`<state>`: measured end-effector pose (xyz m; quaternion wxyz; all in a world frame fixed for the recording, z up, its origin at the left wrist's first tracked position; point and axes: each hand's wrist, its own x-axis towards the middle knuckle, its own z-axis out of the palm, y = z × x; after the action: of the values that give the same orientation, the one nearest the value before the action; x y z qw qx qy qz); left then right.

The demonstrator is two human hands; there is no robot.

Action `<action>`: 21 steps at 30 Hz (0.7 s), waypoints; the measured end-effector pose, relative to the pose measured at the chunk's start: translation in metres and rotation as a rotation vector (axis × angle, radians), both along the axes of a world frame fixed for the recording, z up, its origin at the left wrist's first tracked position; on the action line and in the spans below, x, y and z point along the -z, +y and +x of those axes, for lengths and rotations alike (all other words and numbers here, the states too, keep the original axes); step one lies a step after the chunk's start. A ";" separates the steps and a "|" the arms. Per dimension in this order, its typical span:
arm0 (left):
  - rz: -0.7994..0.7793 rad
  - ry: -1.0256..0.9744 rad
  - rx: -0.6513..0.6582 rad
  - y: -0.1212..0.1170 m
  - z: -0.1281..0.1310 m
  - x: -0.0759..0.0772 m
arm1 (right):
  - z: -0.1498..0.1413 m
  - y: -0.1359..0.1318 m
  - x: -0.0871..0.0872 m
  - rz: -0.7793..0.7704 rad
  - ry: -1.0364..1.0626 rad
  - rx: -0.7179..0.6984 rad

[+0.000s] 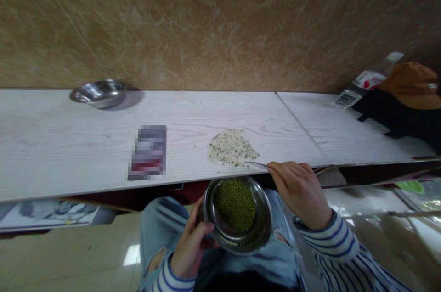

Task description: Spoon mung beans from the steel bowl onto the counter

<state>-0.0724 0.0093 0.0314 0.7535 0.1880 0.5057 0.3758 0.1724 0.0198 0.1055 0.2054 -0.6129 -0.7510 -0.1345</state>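
Note:
My left hand (195, 241) grips the rim of a steel bowl (263, 218), thumb on the inside edge, and holds it over my lap just below the counter's front edge. Small green beans (236, 204), like mung beans, lie in the bowl. My right hand (298, 191) is closed on a thin metal utensil (257, 164); its exact kind is hard to make out. The utensil's tip touches or hovers at the near right edge of a pile of white rice grains (232, 146) with green beans scattered through it, on the counter.
The white wood-grain counter (179, 113) runs along a brown marbled wall (206, 25). A second steel bowl (99, 93) stands at the back left. A blurred-out flat item (148, 152) lies left of the pile. At right are a plastic bottle (367, 81) and a brown and black bag-like item (409, 83).

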 end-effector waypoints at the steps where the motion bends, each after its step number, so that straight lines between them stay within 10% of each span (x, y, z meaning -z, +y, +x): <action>1: 0.000 0.000 0.004 0.000 0.000 0.000 | 0.000 0.000 0.000 0.000 0.000 0.000; 21: 0.009 -0.002 0.012 0.001 0.002 -0.002 | -0.006 -0.007 -0.001 -0.012 0.029 -0.008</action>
<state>-0.0703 0.0098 0.0334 0.7552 0.1939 0.5024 0.3737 0.1669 0.0127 0.1061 0.2131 -0.6129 -0.7513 -0.1199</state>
